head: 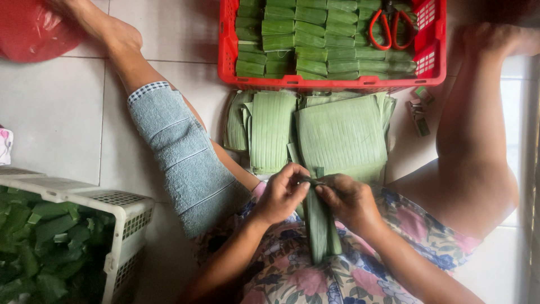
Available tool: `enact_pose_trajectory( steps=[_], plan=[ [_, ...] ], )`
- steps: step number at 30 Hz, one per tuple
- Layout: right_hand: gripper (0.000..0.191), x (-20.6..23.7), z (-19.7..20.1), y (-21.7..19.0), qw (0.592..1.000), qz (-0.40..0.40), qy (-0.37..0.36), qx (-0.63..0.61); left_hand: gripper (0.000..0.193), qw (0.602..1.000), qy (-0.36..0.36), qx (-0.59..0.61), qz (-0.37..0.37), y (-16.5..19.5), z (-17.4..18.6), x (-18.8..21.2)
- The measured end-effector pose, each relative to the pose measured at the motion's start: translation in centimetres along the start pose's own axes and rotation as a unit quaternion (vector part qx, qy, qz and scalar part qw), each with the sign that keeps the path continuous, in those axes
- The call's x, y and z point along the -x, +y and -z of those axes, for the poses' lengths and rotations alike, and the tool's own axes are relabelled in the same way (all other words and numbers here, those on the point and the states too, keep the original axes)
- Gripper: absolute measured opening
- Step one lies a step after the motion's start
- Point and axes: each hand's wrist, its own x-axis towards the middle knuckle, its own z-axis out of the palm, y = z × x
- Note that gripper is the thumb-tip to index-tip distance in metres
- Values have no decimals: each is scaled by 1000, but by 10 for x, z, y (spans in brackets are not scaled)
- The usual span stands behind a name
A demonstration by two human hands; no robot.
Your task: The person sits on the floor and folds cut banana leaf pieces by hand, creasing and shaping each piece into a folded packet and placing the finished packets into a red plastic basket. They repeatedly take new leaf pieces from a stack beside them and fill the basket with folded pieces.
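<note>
Nearest, the left hand (279, 194) and right hand (347, 198) pinch the top end of a folded leaf strip (318, 225) held over the lap. Beyond lies a stack of flat leaves (337, 135); farther, a red crate (227, 56) holds folded bundles (304, 39) and scissors (391, 28).

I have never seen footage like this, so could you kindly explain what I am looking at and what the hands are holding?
There is no machine here: a camera on a seated person's head looks down at the lap and tiled floor. The left hand and right hand pinch the top of a folded green leaf strip. Ahead lies a stack of cut banana leaves. Beyond it, a red crate holds rows of wrapped leaf parcels and red-handled scissors. A white basket of leaf scraps stands at left.
</note>
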Motion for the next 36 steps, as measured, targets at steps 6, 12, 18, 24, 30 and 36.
enact_pose_trajectory(
  steps=[6, 12, 18, 24, 30, 36],
  plan=[
    [15, -5, 15, 18, 997, 28, -63, -34, 17, 978, -40, 174, 108, -41, 16, -5],
    [9, 3, 12, 22, 998, 56, -28, -17, 14, 999, 3, -32, 35, -15, -6, -3],
    [19, 5, 9, 15, 998, -61, 4, 22, 10, 948, 55, -278, -148, 34, -28, 10],
    [15, -9, 6, 26, 994, 102, 41, 9, 25, 987, 15, -142, -78, 28, -30, -10],
    [25, -4, -4, 52, 965, -152, 44, -211, 34, 932, 12, 252, 259, 21, -24, -15],
    [50, 26, -15, 50, 986, 50, -103, -122, 28, 984, -91, 111, 104, 8, -2, -13]
  ],
)
